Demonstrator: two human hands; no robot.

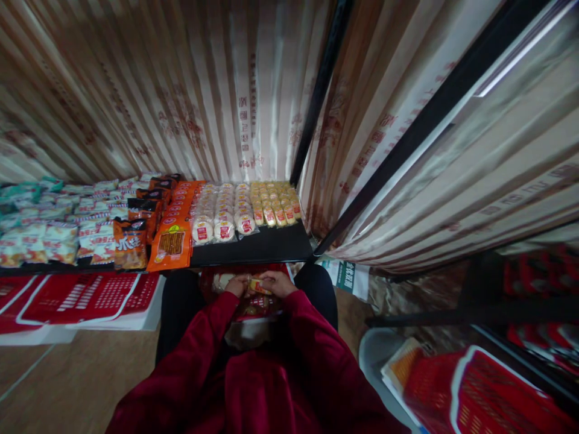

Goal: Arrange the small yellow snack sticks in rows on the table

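My left hand [237,285] and my right hand [277,283] meet between my knees, both in dark red sleeves. Together they close around a small yellow-and-red wrapped snack packet [256,285]. Below them sits a red box [253,307] holding more packets. Just ahead is a low black shelf [266,246] carrying rows of round white cakes [221,226] and yellow packets [274,205].
Orange snack bags [172,244], dark bags [131,241] and white-and-red bags [54,241] fill the shelf's left part. Red plastic baskets [85,295] lie below left and another red basket [479,392] at lower right. A striped curtain [181,102] and a black post [321,90] stand behind.
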